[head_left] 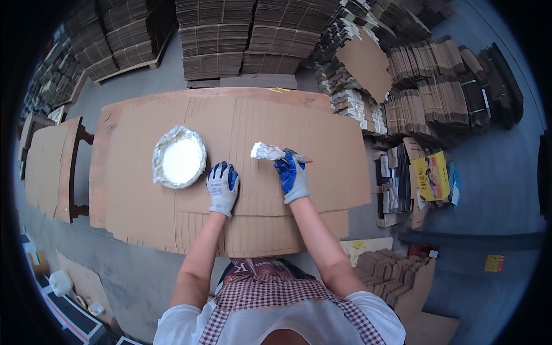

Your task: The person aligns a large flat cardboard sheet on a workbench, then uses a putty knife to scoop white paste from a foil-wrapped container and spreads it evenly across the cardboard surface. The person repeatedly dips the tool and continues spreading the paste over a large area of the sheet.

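Your right hand (291, 175) has its grip closed on the glue brush (270, 152), bristles pointing left. The glue bowl (179, 157) lies farther left, nearer your left hand (222, 187), pressed flat on the cardboard sheet (322, 132).

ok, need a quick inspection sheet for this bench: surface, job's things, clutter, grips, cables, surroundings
Surface: flat brown cardboard sheets overlapping across the work table, creased in lines.
Job's things: glue-caked brush with a whitish head; round foil-lined bowl of white paste, left of the hands.
Clutter: nothing seen on the sheets besides bowl and brush.
Grips: left hand in a grey and blue glove, flat on the cardboard, holding nothing; right hand, gloved, closed on the brush handle.
Cables: nothing seen.
Surroundings: stacks of folded cardboard behind and to the right; yellow box on the floor at right; more sheets on a side table.
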`<state>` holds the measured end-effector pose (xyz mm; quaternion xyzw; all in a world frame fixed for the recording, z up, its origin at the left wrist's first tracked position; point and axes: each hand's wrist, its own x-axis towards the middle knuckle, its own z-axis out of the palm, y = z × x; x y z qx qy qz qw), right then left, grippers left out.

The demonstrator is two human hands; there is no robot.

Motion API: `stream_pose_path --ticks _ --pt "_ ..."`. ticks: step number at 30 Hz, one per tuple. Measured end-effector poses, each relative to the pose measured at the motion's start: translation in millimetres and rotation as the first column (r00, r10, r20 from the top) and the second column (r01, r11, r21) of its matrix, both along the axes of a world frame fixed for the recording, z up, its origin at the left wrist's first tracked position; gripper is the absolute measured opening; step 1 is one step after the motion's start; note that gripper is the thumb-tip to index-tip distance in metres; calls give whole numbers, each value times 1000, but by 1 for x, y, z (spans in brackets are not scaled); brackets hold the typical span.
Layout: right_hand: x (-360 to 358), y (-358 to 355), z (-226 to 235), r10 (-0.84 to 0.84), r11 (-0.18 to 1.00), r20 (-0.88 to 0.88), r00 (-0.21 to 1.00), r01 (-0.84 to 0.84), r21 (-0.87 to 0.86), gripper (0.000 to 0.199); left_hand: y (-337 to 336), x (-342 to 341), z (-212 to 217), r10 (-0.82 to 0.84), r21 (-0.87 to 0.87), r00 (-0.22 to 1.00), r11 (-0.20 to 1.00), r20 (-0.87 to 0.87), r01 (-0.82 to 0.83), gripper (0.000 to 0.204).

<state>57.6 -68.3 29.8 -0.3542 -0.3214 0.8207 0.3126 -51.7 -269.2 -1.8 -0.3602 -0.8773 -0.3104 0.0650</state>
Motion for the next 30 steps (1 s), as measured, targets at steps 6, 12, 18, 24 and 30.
stream_pose_path --ticks 6,12,18,24,30 --pt "-65 4 -25 31 953 146 989 -73 293 28 26 11 -12 4 -11 999 1000 -39 -4 34" --pt "-23 41 -18 -86 821 483 871 -212 529 29 9 3 -6 25 -83 996 996 -88 -32 27" --pt "189 234 -41 -597 735 640 483 10 678 37 28 13 -10 32 -86 994 995 -108 -41 27" --pt "162 218 -16 -504 716 559 659 -43 696 32 17 11 -3 5 -115 991 993 -132 -21 34" --pt "101 203 1 -220 652 657 721 -393 649 43 128 98 48 -534 -264 846 815 8 516 53"
